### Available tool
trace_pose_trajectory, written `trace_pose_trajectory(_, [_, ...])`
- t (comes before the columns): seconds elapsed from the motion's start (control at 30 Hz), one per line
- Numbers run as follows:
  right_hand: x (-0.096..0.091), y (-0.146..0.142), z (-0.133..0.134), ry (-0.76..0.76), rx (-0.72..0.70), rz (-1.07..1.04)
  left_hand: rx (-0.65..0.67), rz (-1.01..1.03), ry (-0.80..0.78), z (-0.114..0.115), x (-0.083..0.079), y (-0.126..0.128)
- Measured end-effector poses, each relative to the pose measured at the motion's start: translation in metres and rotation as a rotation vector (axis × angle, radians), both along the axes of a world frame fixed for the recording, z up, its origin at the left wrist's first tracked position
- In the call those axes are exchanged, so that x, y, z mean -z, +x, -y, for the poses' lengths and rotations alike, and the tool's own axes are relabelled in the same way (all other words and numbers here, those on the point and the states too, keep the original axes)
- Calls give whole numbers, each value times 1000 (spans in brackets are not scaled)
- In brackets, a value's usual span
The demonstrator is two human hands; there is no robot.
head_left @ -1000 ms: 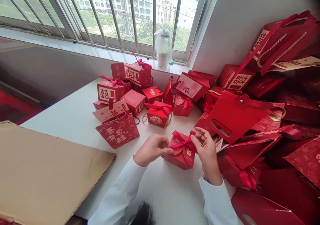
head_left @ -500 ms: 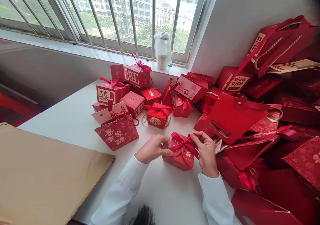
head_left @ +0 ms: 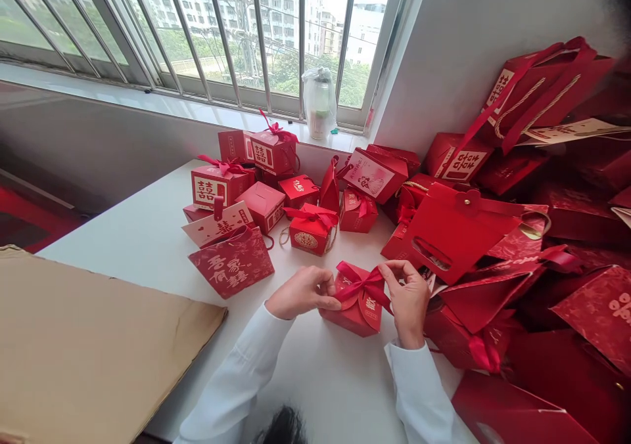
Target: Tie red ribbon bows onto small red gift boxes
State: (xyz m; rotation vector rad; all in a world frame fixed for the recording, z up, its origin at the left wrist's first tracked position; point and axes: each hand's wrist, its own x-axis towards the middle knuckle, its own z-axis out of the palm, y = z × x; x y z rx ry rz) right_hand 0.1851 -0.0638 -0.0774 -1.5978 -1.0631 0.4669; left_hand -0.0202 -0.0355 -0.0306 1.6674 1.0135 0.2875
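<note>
A small red gift box with curved top flaps and gold characters stands on the white table in front of me. Across its top is a red ribbon tied in a bow. My left hand is closed at the box's left side, thumb and fingers pinching the bow's left part. On the other side my right hand pinches the bow's right loop between thumb and index finger. The fingertips partly hide the ribbon there. Just behind stands another red box with a round gold emblem and rope handles.
Several red boxes and bags, including a dark red bag, stand at the back left. A big heap of red boxes and bags fills the right side. A cardboard sheet covers the left front. A bagged bottle stands on the windowsill.
My right hand has shifted slightly to the right, with the bow's right loop still in its fingers. My left hand and the box are nearly where they were.
</note>
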Motion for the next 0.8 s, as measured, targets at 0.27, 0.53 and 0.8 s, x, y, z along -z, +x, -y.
trace_pose_trajectory(0.27, [-15, 14, 29, -157, -46, 147, -21, -167, 243, 12, -27, -15])
trace_pose_trajectory(0.53, [-10, 12, 46, -218, -241, -94, 21, 38, 817, 6, -24, 33])
trace_pose_trajectory(0.8, [-20, -10, 61, -207, -213, -100, -28, -26, 663, 3, -2, 46])
